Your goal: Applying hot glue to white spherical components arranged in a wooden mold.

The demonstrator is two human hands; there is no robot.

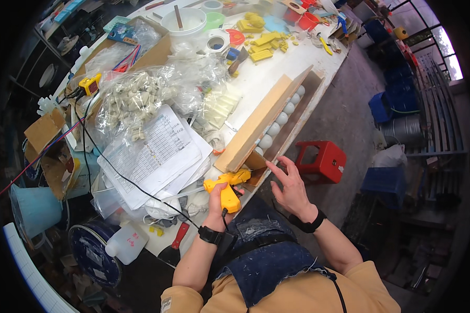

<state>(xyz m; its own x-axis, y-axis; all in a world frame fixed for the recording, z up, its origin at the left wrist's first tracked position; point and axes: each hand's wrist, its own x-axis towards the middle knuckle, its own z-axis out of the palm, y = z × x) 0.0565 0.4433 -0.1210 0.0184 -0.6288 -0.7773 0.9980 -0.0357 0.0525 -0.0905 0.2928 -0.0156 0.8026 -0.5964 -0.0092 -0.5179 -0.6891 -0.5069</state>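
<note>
My left hand [216,206] is closed around the grip of a yellow hot glue gun [230,197], whose nozzle end points toward the near end of a long wooden box. A black cord runs from the gun's grip. The long box [251,124] lies slantwise along the table's right edge, with a row of several pale grey balls [274,129] inside. Beside the box's near right corner, my right hand [290,192] is open, fingers spread, holding nothing; whether a fingertip touches the box I cannot tell. Part of the box's near end is hidden behind the gun.
Written paper sheets [156,156] and plastic bags of pale pieces [133,99] cover the table's left. Yellow foam-like chunks [263,44] and a white bucket [185,21] stand farther back. A red-handled scraper [179,236] lies near me. A red stool [322,163] stands right of the table.
</note>
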